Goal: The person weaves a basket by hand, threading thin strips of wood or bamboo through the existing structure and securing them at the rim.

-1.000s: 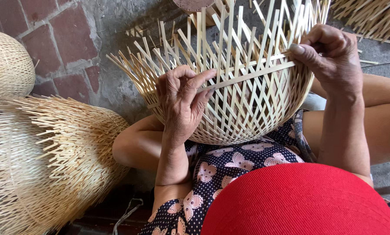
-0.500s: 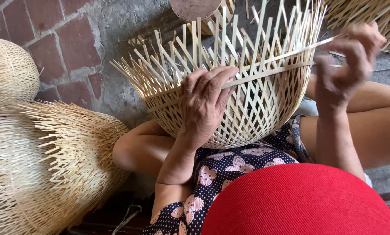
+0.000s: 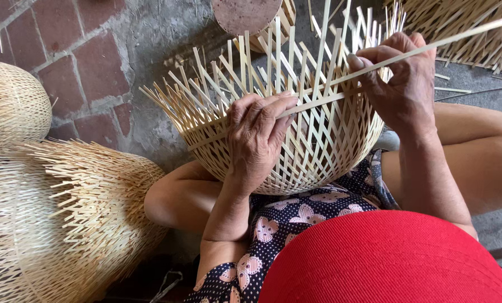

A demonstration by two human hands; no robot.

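The bamboo strip (image 3: 430, 47) has been drawn further out by the pinching right hand (image 3: 402, 84), apparently tightening the weave, while the basket (image 3: 295, 146) on the lap is pressed by the left hand (image 3: 256, 137), fingers together.

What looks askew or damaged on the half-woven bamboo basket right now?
Nothing looks damaged. The half-woven bamboo basket rests on the lap with upright strips bristling unwoven at its rim. The left hand presses its wall; the right hand pulls a long bamboo strip slanting away up right.
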